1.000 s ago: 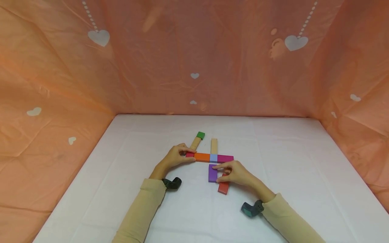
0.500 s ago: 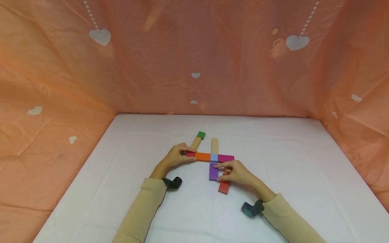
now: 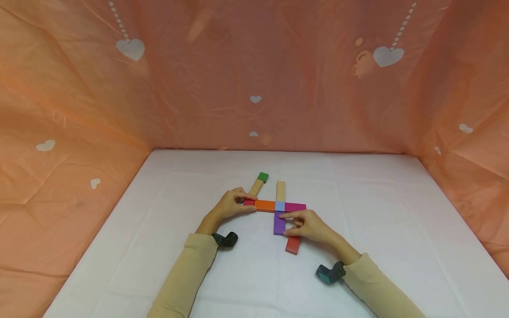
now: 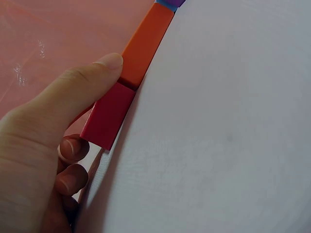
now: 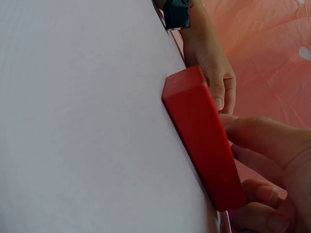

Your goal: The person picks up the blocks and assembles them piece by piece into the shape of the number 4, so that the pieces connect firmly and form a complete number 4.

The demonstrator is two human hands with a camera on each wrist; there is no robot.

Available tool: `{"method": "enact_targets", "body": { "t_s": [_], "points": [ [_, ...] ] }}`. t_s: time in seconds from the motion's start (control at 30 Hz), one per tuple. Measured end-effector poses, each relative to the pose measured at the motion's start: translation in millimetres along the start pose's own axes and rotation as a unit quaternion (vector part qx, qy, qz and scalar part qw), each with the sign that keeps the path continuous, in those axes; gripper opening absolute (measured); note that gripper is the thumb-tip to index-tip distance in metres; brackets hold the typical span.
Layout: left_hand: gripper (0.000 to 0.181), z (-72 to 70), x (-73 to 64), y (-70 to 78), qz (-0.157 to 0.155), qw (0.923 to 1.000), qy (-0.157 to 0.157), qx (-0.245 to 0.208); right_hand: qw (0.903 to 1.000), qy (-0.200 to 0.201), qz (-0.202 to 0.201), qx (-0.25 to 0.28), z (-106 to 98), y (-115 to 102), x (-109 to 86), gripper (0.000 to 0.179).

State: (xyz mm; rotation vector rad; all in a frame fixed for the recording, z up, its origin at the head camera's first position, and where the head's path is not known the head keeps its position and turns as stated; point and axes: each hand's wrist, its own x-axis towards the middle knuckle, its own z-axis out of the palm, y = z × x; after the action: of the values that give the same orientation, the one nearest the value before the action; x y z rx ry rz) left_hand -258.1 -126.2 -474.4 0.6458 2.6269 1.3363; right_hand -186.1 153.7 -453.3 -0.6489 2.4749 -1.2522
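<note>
A row on the white table runs from a crimson block (image 4: 109, 114) through an orange block (image 3: 264, 206) and a light blue block (image 3: 280, 206) to a magenta block (image 3: 295, 207). My left hand (image 3: 230, 203) pinches the orange block's left end between thumb and finger, reaching over the crimson block. With thumb and forefinger, my right hand (image 3: 308, 226) holds a purple block (image 3: 279, 224) lengthwise; its far end meets the light blue block. A red block (image 5: 199, 141) lies beside the right hand. In the right wrist view it hides most of the purple block.
Behind the row, a plain wooden block (image 3: 280, 191) extends away from the light blue one. Another wooden block (image 3: 256, 187) slants up to a green block (image 3: 263, 177). Orange cloth (image 3: 254, 75) with hearts walls the white table (image 3: 358, 198) at back and sides.
The right hand has slid the purple block away from the person, closing the gap to the light blue block. My left hand and the other blocks have stayed put.
</note>
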Motion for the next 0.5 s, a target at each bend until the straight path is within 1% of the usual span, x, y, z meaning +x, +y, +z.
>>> {"method": "enact_targets", "body": {
  "t_s": [0.23, 0.5],
  "points": [
    [0.032, 0.0, -0.2, 0.0, -0.001, 1.0000, 0.001, -0.002, 1.0000, 0.000, 0.010, 0.000, 0.2, -0.8, -0.3, 0.045],
    [0.031, 0.1, -0.5, 1.0, -0.009, 0.9999, -0.002, -0.006, 0.9999, 0.004, 0.009, -0.007, 0.7, -1.4, -0.2, 0.045]
  ]
}}
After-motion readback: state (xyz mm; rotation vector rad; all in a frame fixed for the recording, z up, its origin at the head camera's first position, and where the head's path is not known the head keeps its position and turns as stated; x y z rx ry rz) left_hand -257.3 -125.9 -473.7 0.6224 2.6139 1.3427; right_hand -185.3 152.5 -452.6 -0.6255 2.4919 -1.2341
